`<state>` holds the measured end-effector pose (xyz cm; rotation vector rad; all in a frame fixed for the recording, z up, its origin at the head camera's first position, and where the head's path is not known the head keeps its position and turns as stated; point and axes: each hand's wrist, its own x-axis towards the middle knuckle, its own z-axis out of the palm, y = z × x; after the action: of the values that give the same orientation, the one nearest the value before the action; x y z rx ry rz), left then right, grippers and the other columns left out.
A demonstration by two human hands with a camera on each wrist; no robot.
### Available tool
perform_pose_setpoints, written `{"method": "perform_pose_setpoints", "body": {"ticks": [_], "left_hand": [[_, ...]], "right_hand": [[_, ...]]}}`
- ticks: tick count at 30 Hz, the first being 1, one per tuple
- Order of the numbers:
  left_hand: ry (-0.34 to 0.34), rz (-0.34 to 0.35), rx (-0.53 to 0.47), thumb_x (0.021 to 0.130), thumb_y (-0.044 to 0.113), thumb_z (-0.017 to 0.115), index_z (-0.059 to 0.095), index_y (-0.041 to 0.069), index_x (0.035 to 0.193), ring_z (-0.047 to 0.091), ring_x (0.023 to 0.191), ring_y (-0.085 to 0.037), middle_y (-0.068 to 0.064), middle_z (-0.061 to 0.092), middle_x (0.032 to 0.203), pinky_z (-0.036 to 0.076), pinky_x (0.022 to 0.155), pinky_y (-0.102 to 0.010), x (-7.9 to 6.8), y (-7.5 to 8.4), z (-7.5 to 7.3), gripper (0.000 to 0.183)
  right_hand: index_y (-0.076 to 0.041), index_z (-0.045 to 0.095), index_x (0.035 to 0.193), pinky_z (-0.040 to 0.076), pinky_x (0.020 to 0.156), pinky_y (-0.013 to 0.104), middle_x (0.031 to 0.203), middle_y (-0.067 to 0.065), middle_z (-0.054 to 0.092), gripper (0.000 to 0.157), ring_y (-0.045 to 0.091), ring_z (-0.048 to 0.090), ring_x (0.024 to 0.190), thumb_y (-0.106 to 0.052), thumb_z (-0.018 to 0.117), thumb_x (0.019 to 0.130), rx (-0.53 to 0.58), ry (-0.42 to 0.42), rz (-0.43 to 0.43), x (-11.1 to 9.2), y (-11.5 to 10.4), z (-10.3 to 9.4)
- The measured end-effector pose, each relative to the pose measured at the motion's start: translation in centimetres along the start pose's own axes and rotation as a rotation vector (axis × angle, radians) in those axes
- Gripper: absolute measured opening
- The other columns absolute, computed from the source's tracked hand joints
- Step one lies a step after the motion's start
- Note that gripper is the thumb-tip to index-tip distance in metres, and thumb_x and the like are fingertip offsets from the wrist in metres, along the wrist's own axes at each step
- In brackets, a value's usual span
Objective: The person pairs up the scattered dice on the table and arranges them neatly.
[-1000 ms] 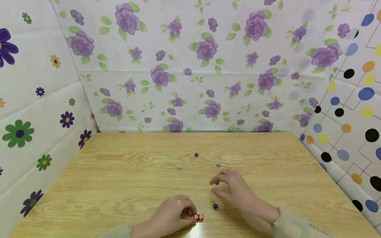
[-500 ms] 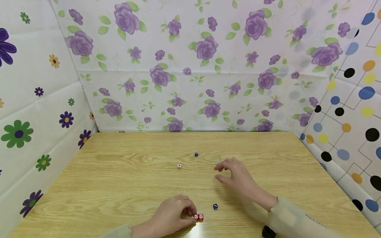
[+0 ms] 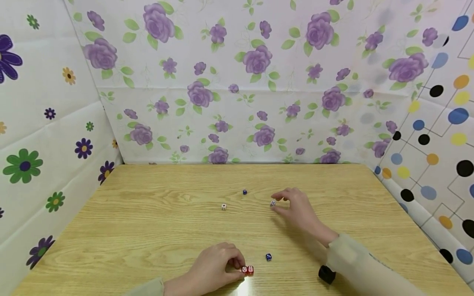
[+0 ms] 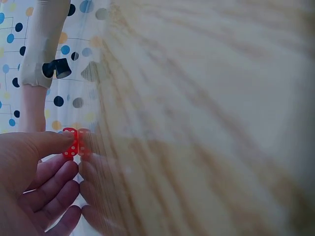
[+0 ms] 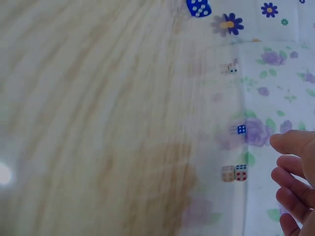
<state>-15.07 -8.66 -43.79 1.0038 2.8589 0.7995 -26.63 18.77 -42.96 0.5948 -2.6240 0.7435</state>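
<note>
Near the front of the table, my left hand point(image 3: 214, 266) pinches a red die point(image 3: 244, 269) between thumb and fingers. A second red die point(image 3: 250, 270) sits right against it. In the left wrist view the thumb lies over the red die point(image 4: 70, 143). Farther back, my right hand point(image 3: 299, 211) has thumb and index finger spread on either side of a white die point(image 3: 273, 203). The right wrist view shows that white die point(image 5: 240, 173) on the table, apart from the fingertips. Between the hands lies a blue die point(image 3: 268, 257).
Toward the back of the wooden table point(image 3: 166, 230) are another blue die point(image 3: 245, 192) and another white die point(image 3: 224, 206). A black device point(image 3: 327, 274) is on the right wrist. Patterned cloth walls point(image 3: 237, 102) stand behind and at both sides.
My right hand has moved away from me and slightly right, from between the near blue die and the white die to around the white die. The left hand and the red dice have stayed put.
</note>
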Motion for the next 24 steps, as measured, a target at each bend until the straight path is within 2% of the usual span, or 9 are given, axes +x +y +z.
{"method": "perform_pose_setpoints", "body": {"ticks": [8,17,24], "left_hand": [[-0.019,-0.001,-0.026,0.081,0.031,0.082,0.07,0.028,0.086,0.052,0.076,0.01,0.021,0.061,0.081,0.046,0.067,-0.013,0.1,-0.1,0.1,0.013],[-0.016,-0.002,-0.02,0.08,0.031,0.082,0.07,0.028,0.086,0.052,0.076,0.01,0.022,0.061,0.081,0.046,0.068,-0.013,0.1,-0.1,0.1,0.013],[-0.022,-0.004,-0.024,0.081,0.031,0.081,0.07,0.028,0.086,0.052,0.076,0.01,0.021,0.061,0.081,0.046,0.067,-0.013,0.1,0.0,0.0,0.013]], "right_hand": [[-0.013,0.075,0.107,0.044,0.082,0.043,0.099,0.001,0.072,0.027,0.021,0.06,0.092,-0.027,0.079,0.084,-0.015,-0.047,0.06,0.3,0.5,0.3],[-0.015,0.077,0.105,0.042,0.08,0.041,0.096,0.0,0.073,0.025,0.021,0.059,0.089,-0.028,0.079,0.084,-0.06,-0.079,0.102,0.7,0.6,1.0],[-0.017,0.077,0.099,0.04,0.076,0.036,0.091,-0.001,0.072,0.018,0.015,0.054,0.081,-0.027,0.079,0.084,-0.092,-0.095,0.115,0.8,0.8,1.4]]}}
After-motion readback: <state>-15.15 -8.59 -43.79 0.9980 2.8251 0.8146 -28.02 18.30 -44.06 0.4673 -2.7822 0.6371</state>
